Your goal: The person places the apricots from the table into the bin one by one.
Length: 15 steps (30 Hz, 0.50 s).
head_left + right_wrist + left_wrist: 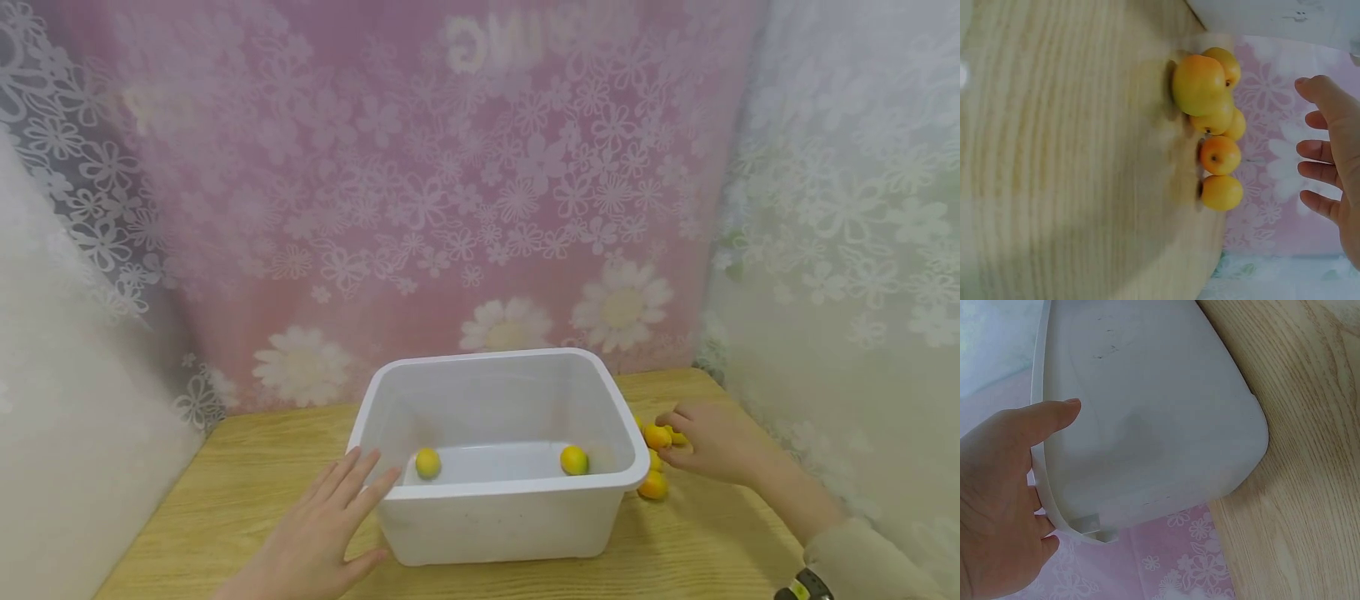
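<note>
A white plastic tub (495, 525) stands on the table, with a yellow fruit (427, 463) at the left of its floor and a yellow-green one (574, 460) at the right. My left hand (318, 517) rests at the tub's near left corner, fingers spread over the rim; in the left wrist view its thumb (1057, 419) lies by the outer wall. To the right of the tub, my right hand (712, 442) hovers over several yellow-orange fruits (652, 485), its fingers loosely bent. The right wrist view shows this hand apart from the clustered fruits (1220, 155), holding nothing.
The wood-grain table (247, 475) runs back to a pink flowered sheet (420, 208). Pale flowered sheets close off the left and right sides. A dark-banded watch (806, 586) shows near the right sleeve (862, 554).
</note>
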Each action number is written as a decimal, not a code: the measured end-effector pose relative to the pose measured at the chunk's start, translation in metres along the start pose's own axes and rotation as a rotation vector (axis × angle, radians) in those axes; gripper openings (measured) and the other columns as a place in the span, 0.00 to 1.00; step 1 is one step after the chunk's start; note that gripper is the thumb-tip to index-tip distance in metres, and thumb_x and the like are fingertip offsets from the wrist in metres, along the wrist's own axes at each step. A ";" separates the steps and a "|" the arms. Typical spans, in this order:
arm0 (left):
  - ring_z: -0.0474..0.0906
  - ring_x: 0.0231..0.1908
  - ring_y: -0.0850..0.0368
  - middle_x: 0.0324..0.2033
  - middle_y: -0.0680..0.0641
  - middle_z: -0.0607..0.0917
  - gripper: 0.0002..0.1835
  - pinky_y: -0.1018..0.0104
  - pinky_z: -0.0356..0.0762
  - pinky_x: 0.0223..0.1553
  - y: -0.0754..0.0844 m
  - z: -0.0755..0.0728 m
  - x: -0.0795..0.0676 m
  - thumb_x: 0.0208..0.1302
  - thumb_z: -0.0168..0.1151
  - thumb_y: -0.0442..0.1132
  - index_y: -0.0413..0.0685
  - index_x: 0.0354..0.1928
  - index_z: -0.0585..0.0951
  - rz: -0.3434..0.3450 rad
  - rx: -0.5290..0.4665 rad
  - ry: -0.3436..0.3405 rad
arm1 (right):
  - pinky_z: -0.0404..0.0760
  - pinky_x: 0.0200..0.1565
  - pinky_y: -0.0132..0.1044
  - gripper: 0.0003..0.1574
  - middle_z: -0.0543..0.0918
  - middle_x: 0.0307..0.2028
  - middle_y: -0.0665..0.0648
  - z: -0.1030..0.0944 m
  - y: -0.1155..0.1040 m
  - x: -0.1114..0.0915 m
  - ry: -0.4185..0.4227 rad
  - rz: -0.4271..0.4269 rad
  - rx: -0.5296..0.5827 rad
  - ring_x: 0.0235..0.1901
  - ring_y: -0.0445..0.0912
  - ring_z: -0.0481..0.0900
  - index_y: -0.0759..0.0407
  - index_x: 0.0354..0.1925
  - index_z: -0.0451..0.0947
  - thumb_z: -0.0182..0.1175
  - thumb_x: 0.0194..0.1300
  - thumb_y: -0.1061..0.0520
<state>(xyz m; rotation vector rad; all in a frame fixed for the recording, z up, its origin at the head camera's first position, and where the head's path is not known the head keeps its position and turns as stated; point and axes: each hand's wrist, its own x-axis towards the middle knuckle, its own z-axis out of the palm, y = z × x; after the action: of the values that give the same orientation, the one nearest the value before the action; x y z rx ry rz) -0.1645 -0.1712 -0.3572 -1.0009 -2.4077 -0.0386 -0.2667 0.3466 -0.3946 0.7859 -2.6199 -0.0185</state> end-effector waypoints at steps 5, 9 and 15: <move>0.63 0.61 0.39 0.63 0.38 0.67 0.43 0.73 0.25 0.65 -0.001 -0.002 0.000 0.51 0.63 0.60 0.48 0.66 0.65 -0.001 -0.011 -0.013 | 0.75 0.30 0.36 0.23 0.75 0.31 0.46 0.007 -0.004 -0.006 -0.040 0.005 0.047 0.29 0.40 0.72 0.56 0.40 0.80 0.67 0.51 0.44; 0.63 0.62 0.40 0.63 0.39 0.66 0.43 0.73 0.25 0.65 -0.001 -0.003 0.000 0.52 0.62 0.61 0.48 0.67 0.64 -0.001 -0.011 -0.028 | 0.76 0.31 0.39 0.22 0.76 0.32 0.48 0.010 -0.006 -0.009 -0.038 0.021 0.075 0.30 0.42 0.73 0.56 0.41 0.79 0.67 0.51 0.45; 0.62 0.62 0.41 0.64 0.39 0.66 0.43 0.50 0.58 0.60 -0.001 -0.005 0.000 0.52 0.63 0.61 0.48 0.67 0.64 -0.008 -0.008 -0.054 | 0.74 0.30 0.38 0.24 0.76 0.33 0.46 0.012 -0.010 -0.009 -0.086 0.033 0.104 0.30 0.40 0.71 0.54 0.43 0.79 0.65 0.53 0.40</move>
<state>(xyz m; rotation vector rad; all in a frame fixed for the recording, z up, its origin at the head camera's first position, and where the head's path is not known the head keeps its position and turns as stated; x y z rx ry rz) -0.1628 -0.1727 -0.3522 -1.0086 -2.4622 -0.0244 -0.2588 0.3419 -0.4102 0.7930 -2.7329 0.0954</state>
